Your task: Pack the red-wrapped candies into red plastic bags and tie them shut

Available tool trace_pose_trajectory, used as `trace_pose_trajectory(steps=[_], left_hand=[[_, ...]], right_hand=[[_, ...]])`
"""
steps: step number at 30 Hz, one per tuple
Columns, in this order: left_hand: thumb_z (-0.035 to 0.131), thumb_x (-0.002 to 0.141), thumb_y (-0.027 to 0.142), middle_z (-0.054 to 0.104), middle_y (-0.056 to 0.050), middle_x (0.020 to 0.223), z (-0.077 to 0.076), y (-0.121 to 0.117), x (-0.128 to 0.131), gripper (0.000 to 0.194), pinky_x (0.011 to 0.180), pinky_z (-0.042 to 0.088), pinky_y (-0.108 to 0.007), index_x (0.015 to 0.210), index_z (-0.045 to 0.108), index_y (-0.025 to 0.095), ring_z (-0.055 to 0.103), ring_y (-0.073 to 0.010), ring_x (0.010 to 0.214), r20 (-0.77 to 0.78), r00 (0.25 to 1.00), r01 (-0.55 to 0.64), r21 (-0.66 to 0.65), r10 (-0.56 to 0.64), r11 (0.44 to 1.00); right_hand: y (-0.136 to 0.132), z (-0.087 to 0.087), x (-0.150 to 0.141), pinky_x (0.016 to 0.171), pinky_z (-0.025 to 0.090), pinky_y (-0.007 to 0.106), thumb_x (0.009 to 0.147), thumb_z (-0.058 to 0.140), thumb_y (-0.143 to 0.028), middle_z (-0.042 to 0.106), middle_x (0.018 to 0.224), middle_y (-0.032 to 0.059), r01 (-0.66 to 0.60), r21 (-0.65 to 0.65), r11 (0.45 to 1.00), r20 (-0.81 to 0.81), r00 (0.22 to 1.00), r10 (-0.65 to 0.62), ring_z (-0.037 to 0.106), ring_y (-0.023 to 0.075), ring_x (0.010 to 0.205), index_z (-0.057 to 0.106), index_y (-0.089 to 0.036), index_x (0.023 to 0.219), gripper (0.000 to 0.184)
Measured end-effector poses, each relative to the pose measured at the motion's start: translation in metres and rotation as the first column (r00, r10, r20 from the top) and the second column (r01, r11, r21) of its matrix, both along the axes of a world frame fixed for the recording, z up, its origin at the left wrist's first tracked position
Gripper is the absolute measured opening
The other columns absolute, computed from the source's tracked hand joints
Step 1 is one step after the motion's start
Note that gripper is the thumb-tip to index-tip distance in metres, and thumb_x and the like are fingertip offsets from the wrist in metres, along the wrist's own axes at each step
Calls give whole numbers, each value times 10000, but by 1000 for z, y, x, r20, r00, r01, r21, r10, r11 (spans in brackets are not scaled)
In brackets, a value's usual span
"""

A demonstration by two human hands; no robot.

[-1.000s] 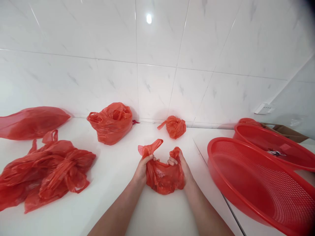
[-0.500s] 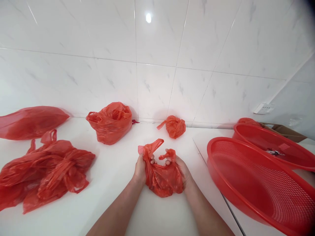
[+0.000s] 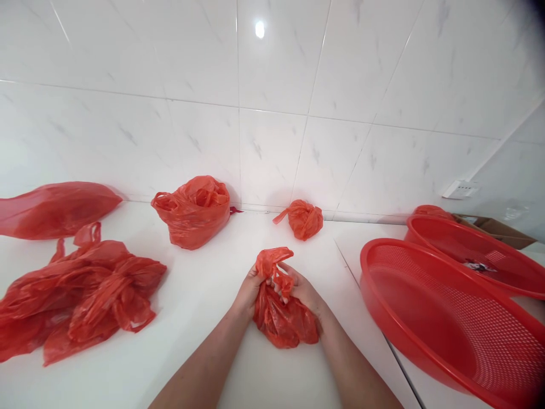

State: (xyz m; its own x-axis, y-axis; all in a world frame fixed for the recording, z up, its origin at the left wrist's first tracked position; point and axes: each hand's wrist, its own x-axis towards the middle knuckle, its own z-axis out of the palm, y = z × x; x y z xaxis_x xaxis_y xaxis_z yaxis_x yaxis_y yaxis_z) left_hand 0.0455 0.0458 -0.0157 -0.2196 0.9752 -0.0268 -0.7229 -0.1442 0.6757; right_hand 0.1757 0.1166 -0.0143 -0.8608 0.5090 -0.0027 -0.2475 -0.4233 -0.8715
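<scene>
A red plastic bag (image 3: 287, 324) with something bulky inside rests on the white table just in front of me. My left hand (image 3: 251, 287) is closed round its gathered neck, under one upright handle loop. My right hand (image 3: 300, 287) grips the other handle on the right side, its fingers curled behind the plastic. Both hands are close together at the bag's mouth, and the contents are hidden. Behind them, by the wall, sits a small knotted red bag (image 3: 305, 220).
To the left lie a pile of loose red bags (image 3: 85, 289) and a long red bag (image 3: 59, 210). A fuller red bag (image 3: 193, 216) stands by the tiled wall. At right are a red perforated basket (image 3: 426, 307), another red basket (image 3: 464, 241) and a cardboard box (image 3: 494, 227).
My hands have drawn nearer each other, and the bag's spread mouth has been gathered into a narrower neck. The view has shifted very slightly.
</scene>
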Motion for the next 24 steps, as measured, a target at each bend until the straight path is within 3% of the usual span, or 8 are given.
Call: trace_pose_trajectory(steps=[4, 7, 10, 13, 15, 17, 19, 24], left_hand=[[667, 675, 187, 503, 35, 441, 3, -2, 5, 153, 501, 486, -322, 765, 543, 203, 534, -163, 415, -66, 993, 102, -8, -103, 995], [663, 652, 170, 544, 15, 494, 4, -3, 8, 144, 485, 472, -307, 744, 553, 188, 555, -170, 456, -141, 984, 104, -39, -109, 994], [638, 688, 208, 542, 13, 519, 3, -4, 10, 99, 485, 448, -287, 716, 546, 183, 550, -160, 477, -250, 958, 134, -44, -141, 990], [603, 736, 243, 571, 12, 602, 1, -5, 10, 90, 509, 437, -271, 765, 532, 197, 548, -145, 523, -402, 914, 21, -69, -47, 997], [589, 746, 236, 595, 11, 676, -2, -6, 10, 110, 535, 438, -266, 823, 514, 211, 551, -138, 562, -495, 867, -107, -66, 61, 992], [594, 740, 230, 583, 18, 658, -3, -6, 11, 160, 550, 445, -277, 861, 489, 221, 551, -142, 556, -536, 840, -141, -62, 86, 988], [614, 728, 239, 564, 31, 621, -3, -5, 13, 227, 567, 463, -300, 898, 465, 226, 562, -154, 539, -526, 849, -104, -65, 55, 992], [648, 736, 286, 578, 41, 677, 1, -6, 16, 358, 648, 497, -331, 1005, 416, 236, 613, -164, 577, -462, 885, -69, -7, 58, 998]], right_hand=[[-4, 3, 1, 520, 375, 227, 692, 725, -180, 644, 727, -16, -67, 110, 992, 84, 995, 58, 481, 75, 488, 488, -244, 1229, 590], [-6, 3, 1, 520, 373, 239, 682, 731, -208, 619, 682, -22, -49, 193, 980, 137, 990, 22, 493, 94, 516, 576, -217, 1067, 415], [-6, 1, 0, 543, 388, 249, 677, 718, -187, 598, 675, -38, -16, 243, 970, 186, 982, -31, 497, 103, 546, 576, -248, 1069, 421], [-5, -1, 1, 531, 374, 243, 664, 693, -145, 565, 627, -57, 9, 286, 958, 215, 974, -73, 463, 93, 519, 592, -259, 1041, 407], [-2, -2, 2, 524, 361, 241, 661, 667, -133, 531, 550, -52, -8, 330, 944, 242, 967, -76, 459, 94, 507, 637, -209, 842, 199], [2, -4, 3, 518, 353, 245, 686, 632, -158, 498, 478, -38, -17, 354, 935, 268, 960, -84, 458, 96, 484, 615, -173, 647, 45], [6, -6, 1, 495, 340, 245, 711, 619, -215, 502, 463, -25, 23, 326, 945, 280, 953, -120, 441, 88, 448, 583, -165, 568, 156], [10, -6, -4, 428, 291, 235, 713, 666, -351, 536, 511, -20, 130, 210, 969, 283, 940, -188, 413, 79, 406, 575, -187, 615, 211]])
